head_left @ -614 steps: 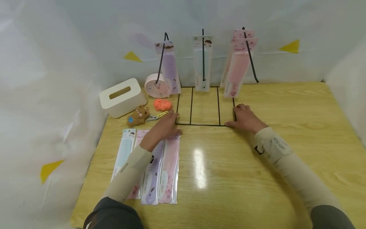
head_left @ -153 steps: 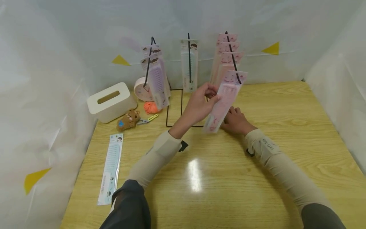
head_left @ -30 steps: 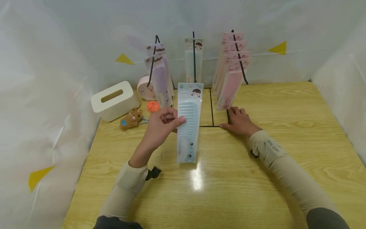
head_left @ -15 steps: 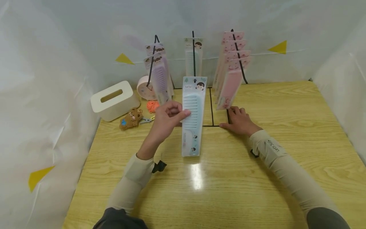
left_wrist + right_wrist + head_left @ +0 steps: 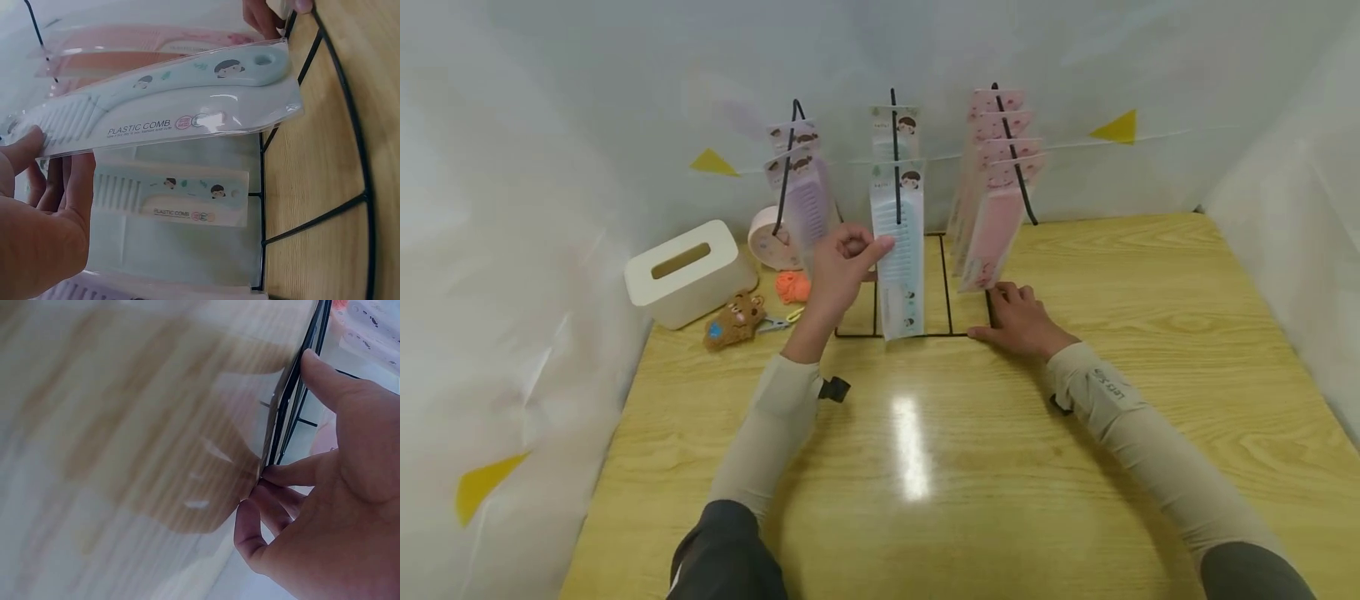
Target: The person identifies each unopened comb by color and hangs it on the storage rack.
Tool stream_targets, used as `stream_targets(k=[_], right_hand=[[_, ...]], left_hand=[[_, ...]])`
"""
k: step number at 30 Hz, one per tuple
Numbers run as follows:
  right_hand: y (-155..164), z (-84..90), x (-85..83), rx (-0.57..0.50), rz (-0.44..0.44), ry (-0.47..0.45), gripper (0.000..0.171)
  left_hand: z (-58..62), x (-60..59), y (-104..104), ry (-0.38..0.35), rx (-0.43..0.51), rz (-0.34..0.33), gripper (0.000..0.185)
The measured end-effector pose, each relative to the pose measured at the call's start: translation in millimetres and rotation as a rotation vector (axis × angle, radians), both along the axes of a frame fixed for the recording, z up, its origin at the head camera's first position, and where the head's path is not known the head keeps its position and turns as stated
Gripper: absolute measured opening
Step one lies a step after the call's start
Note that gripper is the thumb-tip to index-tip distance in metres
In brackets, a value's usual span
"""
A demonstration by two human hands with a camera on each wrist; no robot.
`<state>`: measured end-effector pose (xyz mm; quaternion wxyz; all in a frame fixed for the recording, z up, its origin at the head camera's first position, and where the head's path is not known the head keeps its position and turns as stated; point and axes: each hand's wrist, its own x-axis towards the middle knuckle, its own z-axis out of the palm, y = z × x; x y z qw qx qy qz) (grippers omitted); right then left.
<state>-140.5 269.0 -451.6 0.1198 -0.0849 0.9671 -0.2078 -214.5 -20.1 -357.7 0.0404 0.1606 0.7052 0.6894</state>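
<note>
Head view: my left hand (image 5: 841,265) pinches a packaged blue comb (image 5: 898,250) by its toothed edge, thumb on the front and fingers curled behind, and holds it upright against the middle hook (image 5: 894,142) of the black wire rack (image 5: 925,333), so the hole at the top of the card sits by the wire. One blue comb pack (image 5: 895,125) hangs on that hook farther back. Purple comb packs (image 5: 801,187) hang on the left hook and pink comb packs (image 5: 996,200) on the right one. My right hand (image 5: 1017,317) rests on the near right corner of the rack's base, likely to steady it. At far left on the wooden table (image 5: 1075,467) stand a white tissue box (image 5: 688,271), a pink clock (image 5: 771,242), an orange bundle (image 5: 792,286) and a brown bear toy (image 5: 735,318).

Left wrist view: my thumb and fingers (image 5: 28,147) clamp the comb's teeth through the clear sleeve; the handle end hangs free over the rack's base wires.

Right wrist view: my fingertips (image 5: 250,519) press on the rack's base wire at the table. The frame is blurred, so I cannot tell whether they curl round it.
</note>
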Motion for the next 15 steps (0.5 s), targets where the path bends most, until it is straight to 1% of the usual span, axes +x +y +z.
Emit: stream_targets(k=[4, 6, 10, 15], right_hand=[[-2, 0.1, 5.1, -0.007, -0.005, 0.011, 0.094], [-4, 0.2, 6.4, -0.01, -0.001, 0.007, 0.094], [-8, -0.3, 7.8, -0.01, 0.017, 0.003, 0.093], [-12, -1.1, 9.3, -0.016, 0.024, 0.004, 0.093]], left_hand=[[-1.3, -15.6, 10, -0.016, 0.035, 0.02, 0.022], [-2.6, -23.7, 13, -0.02, 0.05, 0.029, 0.022], [-3.9, -37.7, 16, -0.027, 0.064, 0.068, 0.022], [-2.5, -48.0, 17, -0.017, 0.08, 0.108, 0.022]])
